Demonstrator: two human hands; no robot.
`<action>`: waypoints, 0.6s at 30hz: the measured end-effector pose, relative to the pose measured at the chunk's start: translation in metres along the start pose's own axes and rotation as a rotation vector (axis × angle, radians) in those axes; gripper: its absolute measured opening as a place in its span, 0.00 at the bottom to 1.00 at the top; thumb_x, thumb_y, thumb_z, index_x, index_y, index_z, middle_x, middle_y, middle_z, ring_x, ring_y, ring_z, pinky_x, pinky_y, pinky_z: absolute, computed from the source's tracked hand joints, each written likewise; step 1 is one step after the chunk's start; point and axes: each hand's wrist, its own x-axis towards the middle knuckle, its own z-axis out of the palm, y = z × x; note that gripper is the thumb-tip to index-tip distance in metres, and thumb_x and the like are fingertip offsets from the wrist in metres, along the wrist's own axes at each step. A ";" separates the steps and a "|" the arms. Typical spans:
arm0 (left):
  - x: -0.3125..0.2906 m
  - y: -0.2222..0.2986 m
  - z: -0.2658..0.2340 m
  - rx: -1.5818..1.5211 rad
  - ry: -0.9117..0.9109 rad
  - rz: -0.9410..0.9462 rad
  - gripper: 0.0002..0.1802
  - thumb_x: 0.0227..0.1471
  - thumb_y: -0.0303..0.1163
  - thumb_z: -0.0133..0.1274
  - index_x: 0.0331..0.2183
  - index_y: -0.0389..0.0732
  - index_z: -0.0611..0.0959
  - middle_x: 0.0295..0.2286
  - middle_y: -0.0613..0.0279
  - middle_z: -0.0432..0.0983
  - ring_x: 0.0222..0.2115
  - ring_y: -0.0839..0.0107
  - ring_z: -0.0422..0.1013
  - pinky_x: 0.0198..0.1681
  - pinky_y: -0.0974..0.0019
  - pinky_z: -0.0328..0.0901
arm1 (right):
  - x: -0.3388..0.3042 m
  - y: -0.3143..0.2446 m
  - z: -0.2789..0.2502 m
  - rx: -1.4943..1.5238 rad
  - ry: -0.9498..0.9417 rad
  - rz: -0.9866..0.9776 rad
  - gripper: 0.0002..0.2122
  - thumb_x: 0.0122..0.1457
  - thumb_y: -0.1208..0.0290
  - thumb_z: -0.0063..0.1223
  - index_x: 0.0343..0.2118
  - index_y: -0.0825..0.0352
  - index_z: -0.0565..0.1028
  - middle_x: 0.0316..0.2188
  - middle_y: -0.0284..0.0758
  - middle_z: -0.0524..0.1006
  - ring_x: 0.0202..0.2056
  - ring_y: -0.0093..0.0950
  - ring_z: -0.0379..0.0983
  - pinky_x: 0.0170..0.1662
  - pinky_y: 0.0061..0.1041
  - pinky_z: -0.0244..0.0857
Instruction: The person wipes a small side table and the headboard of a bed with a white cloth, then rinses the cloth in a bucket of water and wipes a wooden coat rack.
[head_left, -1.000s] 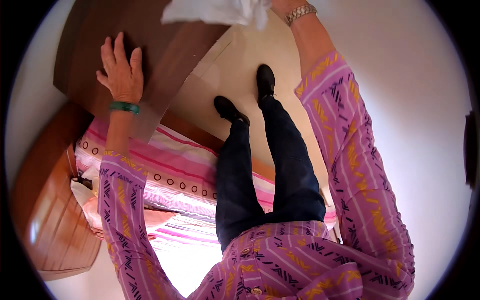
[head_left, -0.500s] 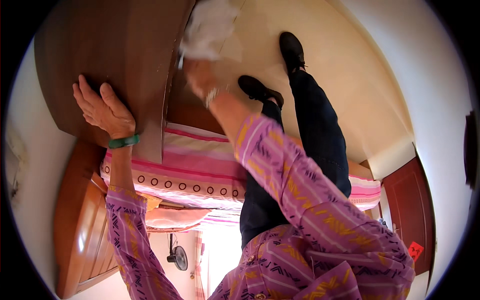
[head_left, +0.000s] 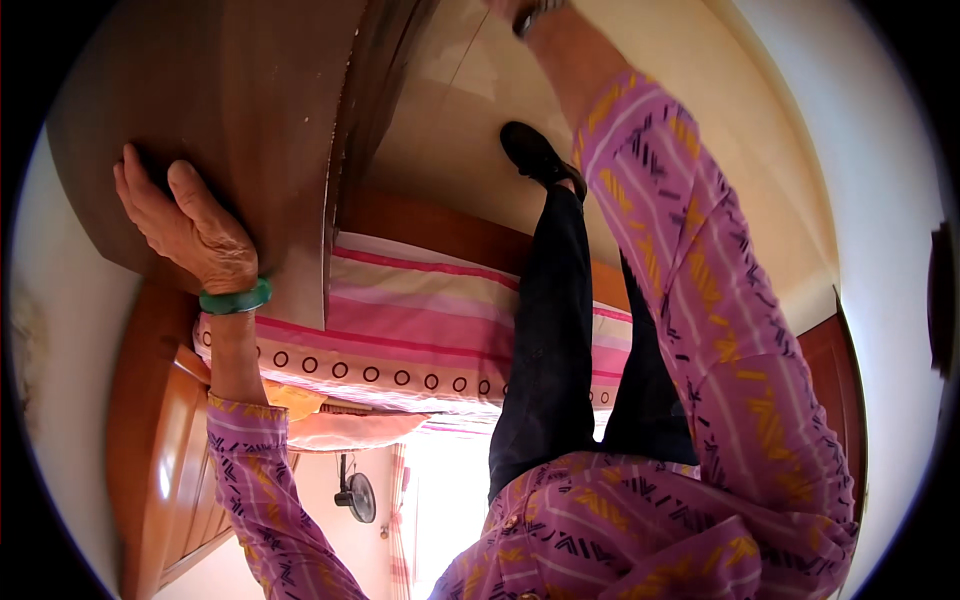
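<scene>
My left hand [head_left: 185,222], with a green bangle [head_left: 236,297] at its wrist, rests palm down on a dark brown wooden top [head_left: 250,110]. Its fingers are stretched out and hold nothing. My right arm reaches up past the upper edge of the picture. Only a sliver of my right hand [head_left: 500,6] shows, just beyond a bracelet [head_left: 538,14], so its fingers and anything in them are hidden.
A bed with a pink striped cover [head_left: 420,315] stands beside the brown furniture, its wooden headboard [head_left: 165,440] at left. My black shoe [head_left: 532,152] is on the beige floor [head_left: 440,130]. A fan [head_left: 357,497] and a reddish door [head_left: 835,365] are farther off.
My right hand, which was by the brown furniture's edge with a white cloth, has moved up and right, mostly out of view. The cloth is no longer visible. My left hand stays flat.
</scene>
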 end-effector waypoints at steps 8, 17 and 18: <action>-0.002 -0.003 0.000 -0.044 -0.034 0.027 0.31 0.60 0.46 0.36 0.55 0.31 0.62 0.56 0.44 0.54 0.56 0.55 0.52 0.59 0.57 0.46 | -0.154 0.159 0.037 -0.053 0.462 0.372 0.07 0.57 0.62 0.43 0.35 0.56 0.70 0.28 0.29 0.70 0.30 0.26 0.68 0.31 0.35 0.63; -0.002 -0.003 -0.007 -0.056 -0.076 -0.012 0.30 0.61 0.44 0.35 0.57 0.33 0.59 0.57 0.48 0.51 0.58 0.58 0.50 0.60 0.59 0.44 | -0.079 0.146 -0.030 0.235 0.473 0.518 0.06 0.56 0.68 0.42 0.25 0.59 0.69 0.24 0.32 0.71 0.27 0.32 0.69 0.34 0.39 0.68; 0.008 0.007 0.003 -0.109 -0.060 0.001 0.30 0.61 0.44 0.35 0.57 0.33 0.59 0.57 0.48 0.51 0.58 0.58 0.49 0.60 0.59 0.44 | -0.029 0.098 -0.084 0.167 0.374 0.390 0.07 0.56 0.67 0.42 0.23 0.59 0.69 0.23 0.32 0.71 0.27 0.31 0.70 0.33 0.38 0.68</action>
